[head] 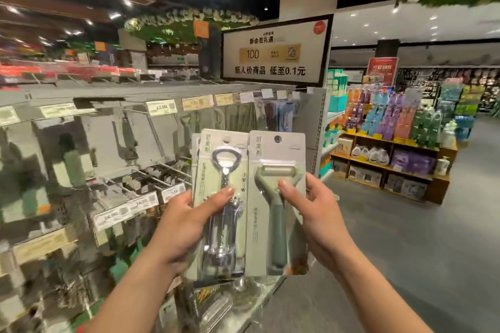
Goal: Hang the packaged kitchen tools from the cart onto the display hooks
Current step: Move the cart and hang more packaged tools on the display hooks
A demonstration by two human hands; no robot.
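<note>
A carded corkscrew pack (225, 159) and a green peeler pack (276, 170) are held upright, side by side, edges touching, before the blurred display hooks (162, 170).

At the centre of the frame, the left hand (186, 224) holds a corkscrew pack (224, 165) upright with its thumb pressed on the front. The right hand (322, 219) holds a green peeler pack (278, 149) the same way, and the two packs meet edge to edge. A blurred display rack (151, 143) with price tags (161, 107) fills the left of the frame. A white sign (273, 54) stands upper centre, and shelves of bottles (392, 127) stand at right.
</note>
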